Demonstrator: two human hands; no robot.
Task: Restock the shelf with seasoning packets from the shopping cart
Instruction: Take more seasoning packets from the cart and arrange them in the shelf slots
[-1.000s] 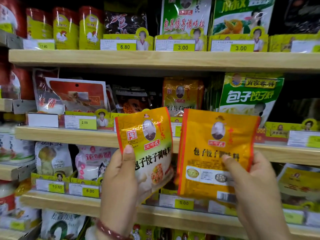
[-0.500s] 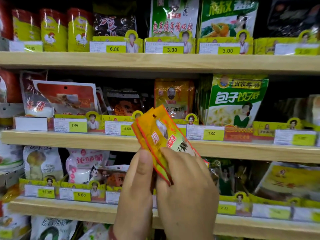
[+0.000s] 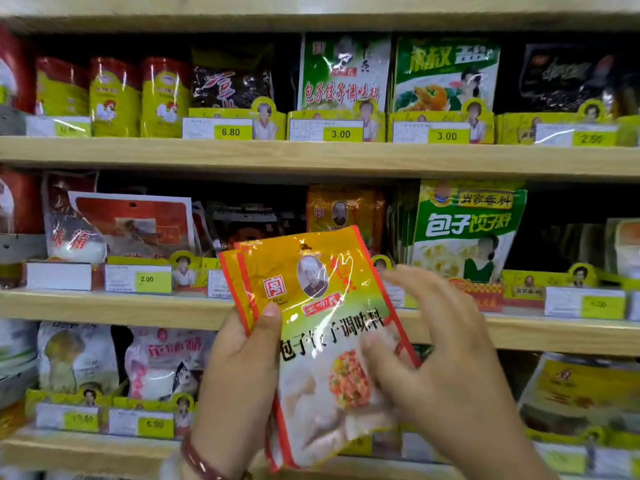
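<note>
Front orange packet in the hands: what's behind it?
Behind the front orange packet, a second packet's edge shows at its left. The left hand holds both. The rest, and the shelf edge there, is covered.

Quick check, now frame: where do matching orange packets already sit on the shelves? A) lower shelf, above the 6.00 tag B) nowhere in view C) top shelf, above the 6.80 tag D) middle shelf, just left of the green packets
D: an orange packet on the shelf with the same portrait design as the held orange packets stands on the middle shelf, directly left of the green packets.
</note>
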